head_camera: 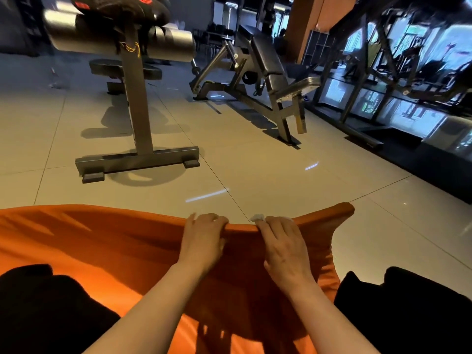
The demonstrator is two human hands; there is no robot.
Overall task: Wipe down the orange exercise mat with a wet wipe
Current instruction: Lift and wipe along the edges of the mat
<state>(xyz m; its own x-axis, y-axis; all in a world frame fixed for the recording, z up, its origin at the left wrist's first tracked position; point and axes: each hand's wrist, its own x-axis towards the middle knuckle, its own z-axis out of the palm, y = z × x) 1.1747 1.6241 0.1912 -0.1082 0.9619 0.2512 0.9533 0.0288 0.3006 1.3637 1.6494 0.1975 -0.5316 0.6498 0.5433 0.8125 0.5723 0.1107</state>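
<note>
Two hands in view, both gripping the far edge of one orange exercise mat [107, 241]. Left hand [203, 238]: grip closed over the mat edge, fingers curled across the top of the fold and out of sight on the far side. Right hand [283, 241]: grip likewise closed over the same edge, just right of the left hand, the two hands near each other but apart. One white wet wipe [258, 217] shows as a small crumpled patch at the right hand's fingertips, pressed between fingers and mat edge; a second sliver of white shows at the right side of the same hand, and whether it is the same wipe cannot be told.

The mat edge is raised where the hands hold it and sags to either side. Its far right corner [344, 209] stands lifted off the floor. The mat spreads left to the frame edge and runs near, under both bare forearms, to the bottom of the frame. Dark clothed shapes, two, lie on the near left and near right of the mat.

Beyond the mat: pale tiled floor [255, 162]. Equipment count, far side: one padded roller bench [135, 98] on a T-shaped base, far left; one adjustable incline bench [265, 72], far centre-right. Dark frame and glass along the right.
</note>
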